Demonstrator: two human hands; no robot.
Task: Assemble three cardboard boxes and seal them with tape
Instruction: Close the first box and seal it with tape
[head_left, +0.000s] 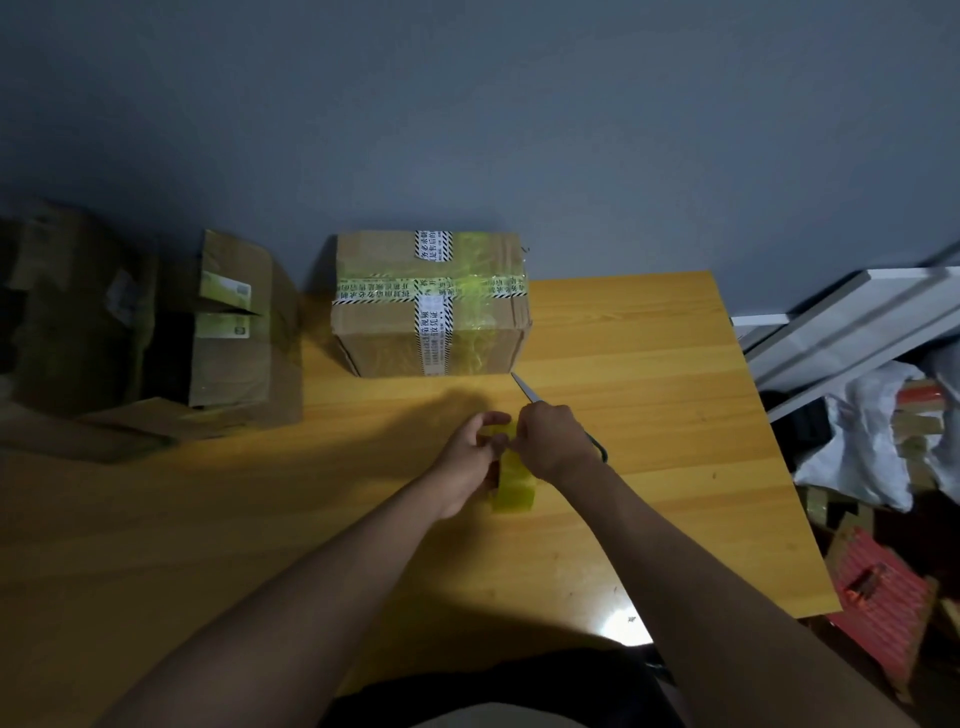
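Observation:
A roll of yellow tape (514, 486) stands above the wooden table (649, 415), held in my left hand (470, 462). My right hand (553, 441) pinches the tape's loose end at the top of the roll and also grips scissors (525, 388), whose blades point up and left toward a box. That closed cardboard box (431, 304) sits at the table's far edge, crossed with printed white tape and yellow tape. Further left lie two more cardboard boxes (234, 332), tipped on their sides with flaps open.
Beyond the table's right edge lies clutter: white boards (852, 322), a white plastic bag (872, 441) and a red corrugated package (878, 608). A grey wall stands behind the table. A dark shadow covers the near left part of the tabletop.

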